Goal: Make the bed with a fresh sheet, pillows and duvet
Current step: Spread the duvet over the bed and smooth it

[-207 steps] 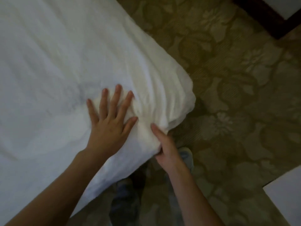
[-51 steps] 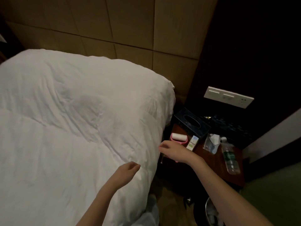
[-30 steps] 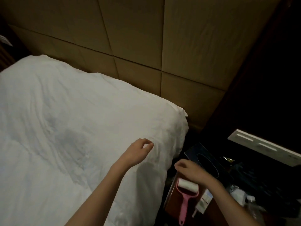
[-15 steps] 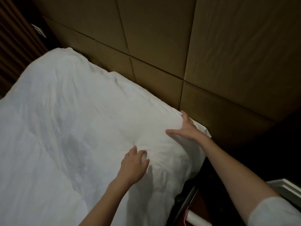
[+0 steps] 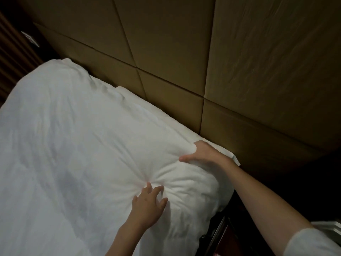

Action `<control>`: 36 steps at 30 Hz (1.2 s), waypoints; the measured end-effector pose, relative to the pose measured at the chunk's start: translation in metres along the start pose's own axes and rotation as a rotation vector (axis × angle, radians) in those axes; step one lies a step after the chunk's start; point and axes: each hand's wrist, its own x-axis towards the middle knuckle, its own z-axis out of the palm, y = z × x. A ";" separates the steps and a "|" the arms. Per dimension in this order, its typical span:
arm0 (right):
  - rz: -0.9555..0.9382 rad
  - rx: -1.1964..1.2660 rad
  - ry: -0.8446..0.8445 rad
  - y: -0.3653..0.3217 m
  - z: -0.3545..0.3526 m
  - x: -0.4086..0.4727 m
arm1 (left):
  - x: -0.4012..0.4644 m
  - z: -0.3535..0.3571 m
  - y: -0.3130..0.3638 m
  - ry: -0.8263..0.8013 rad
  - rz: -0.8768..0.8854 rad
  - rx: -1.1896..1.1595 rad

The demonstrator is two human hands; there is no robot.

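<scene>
The duvet (image 5: 77, 163) is spread white and rumpled across the bed, filling the left and middle of the view and reaching up to the bed's head edge, where it lies against the padded headboard (image 5: 239, 71). At the far left a dark slatted wall (image 5: 11, 58) is seen beyond the bed's far corner. Near the bed's near head corner, the left hand (image 5: 147, 206) is pressed onto the duvet with its fingers apart and slightly bent, and the cloth is puckered into creases that radiate from its fingertips. Further right, at the head edge, the right hand (image 5: 204, 154) is laid on the duvet, its thumb stretched out over the top and its fingers tucked out of sight under the edge. A white sleeve (image 5: 313, 244) is seen at the lower right, over a dark nightstand (image 5: 221, 237).
</scene>
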 end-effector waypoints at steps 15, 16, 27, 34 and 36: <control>0.050 -0.338 -0.139 0.063 0.009 -0.067 | -0.009 0.001 0.007 -0.029 -0.038 -0.124; 0.000 -0.410 -0.054 0.059 0.012 -0.074 | -0.011 0.001 0.006 -0.018 -0.034 -0.153; -0.321 -0.490 0.203 -0.058 0.079 -0.182 | -0.052 -0.036 0.040 0.307 -0.142 -0.960; -0.389 -0.603 0.233 -0.121 0.141 -0.235 | -0.102 -0.042 -0.011 0.444 -0.318 -1.020; -0.388 -0.598 0.241 -0.137 0.165 -0.252 | -0.127 -0.036 -0.036 0.502 -0.308 -1.119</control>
